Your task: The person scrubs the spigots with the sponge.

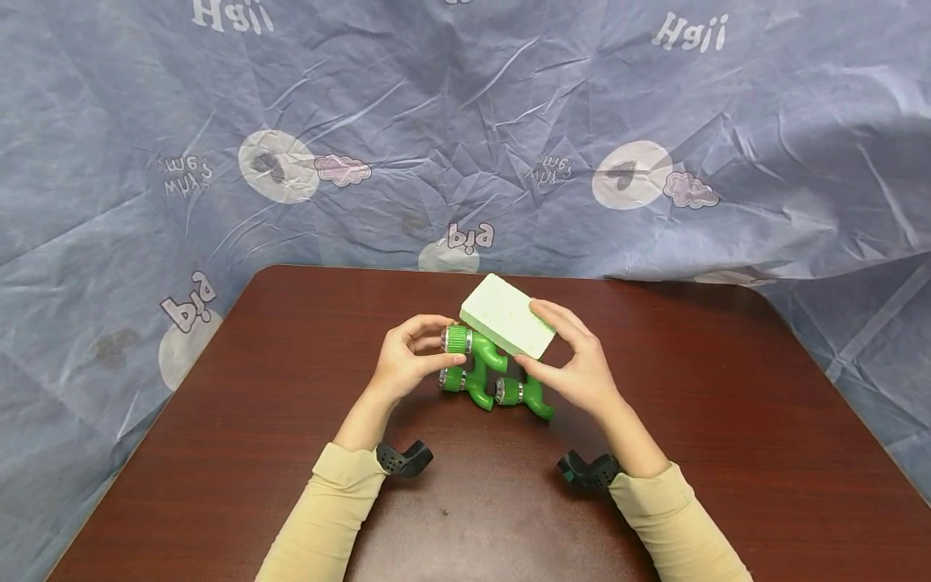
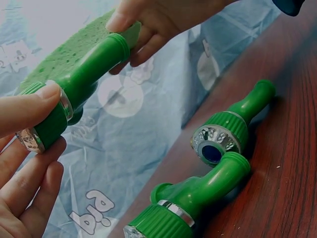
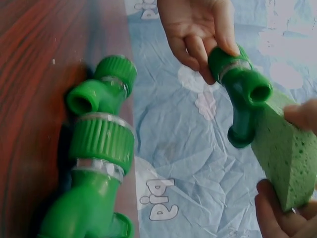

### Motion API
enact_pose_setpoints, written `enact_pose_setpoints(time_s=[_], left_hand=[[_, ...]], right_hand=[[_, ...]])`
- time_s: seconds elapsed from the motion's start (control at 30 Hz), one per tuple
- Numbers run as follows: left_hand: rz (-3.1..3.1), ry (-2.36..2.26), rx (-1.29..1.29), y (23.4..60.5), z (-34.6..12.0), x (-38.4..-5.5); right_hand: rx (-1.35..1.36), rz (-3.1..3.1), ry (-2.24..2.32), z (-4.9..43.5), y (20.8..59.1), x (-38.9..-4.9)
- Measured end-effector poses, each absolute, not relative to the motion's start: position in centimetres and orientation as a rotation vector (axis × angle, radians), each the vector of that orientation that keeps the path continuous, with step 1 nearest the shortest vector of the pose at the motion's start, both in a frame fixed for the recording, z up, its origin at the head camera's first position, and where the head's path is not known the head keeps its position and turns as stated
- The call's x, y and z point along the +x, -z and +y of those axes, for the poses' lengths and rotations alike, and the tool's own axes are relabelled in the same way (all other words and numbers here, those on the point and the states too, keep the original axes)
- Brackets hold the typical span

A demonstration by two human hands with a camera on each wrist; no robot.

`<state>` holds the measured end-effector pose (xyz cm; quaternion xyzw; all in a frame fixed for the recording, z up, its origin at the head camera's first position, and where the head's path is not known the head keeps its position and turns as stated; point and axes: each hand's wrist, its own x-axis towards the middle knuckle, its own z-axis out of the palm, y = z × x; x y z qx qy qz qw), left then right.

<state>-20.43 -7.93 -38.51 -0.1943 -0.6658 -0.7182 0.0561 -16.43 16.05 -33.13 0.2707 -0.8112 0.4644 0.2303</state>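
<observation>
In the head view my left hand (image 1: pixel 398 361) pinches a green plastic tap (image 1: pixel 486 350) by its ribbed knob, thumb against fingers. My right hand (image 1: pixel 579 365) grips a pale green sponge (image 1: pixel 503 311) by its edges. The right wrist view has the sponge (image 3: pixel 277 148) right against the spout body of the held tap (image 3: pixel 242 91). Both are raised above the table. Beneath them, two more green taps lie on the wood, one to the left (image 1: pixel 454 380) and one to the right (image 1: pixel 536 398); the left wrist view shows their silver bands and knob ends.
The dark reddish-brown table (image 1: pixel 473 501) spreads around the hands. Behind it hangs a wrinkled blue-grey cloth (image 1: pixel 407 105) with printed letters and shapes. A black band (image 1: pixel 403 459) sits on the left wrist, and a second black band (image 1: pixel 587 470) on the right.
</observation>
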Motion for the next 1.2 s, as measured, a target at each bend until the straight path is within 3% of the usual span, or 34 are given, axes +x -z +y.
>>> enact_pose_setpoints(time_s=[0.2,0.67,0.97,1.2], left_hand=[[-1.987,2.21,-0.588,38.5,-8.1,-20.5],[-1.974,2.255,-0.568,38.4,-7.8,-20.4],[-1.979,2.258,-0.581,38.2,-8.0,-20.4],[-1.991,2.252,-0.565,38.3,-8.0,-20.3]], right_hand=[[0.626,-2.121,-1.47,16.6,33.1,-16.7],[0.919,-2.181,-1.234,15.3,32.8,-15.7],[0.633,-2.123,-1.28,16.3,33.0,-16.4],[0.876,-2.105,-1.253,15.3,32.8,-15.8]])
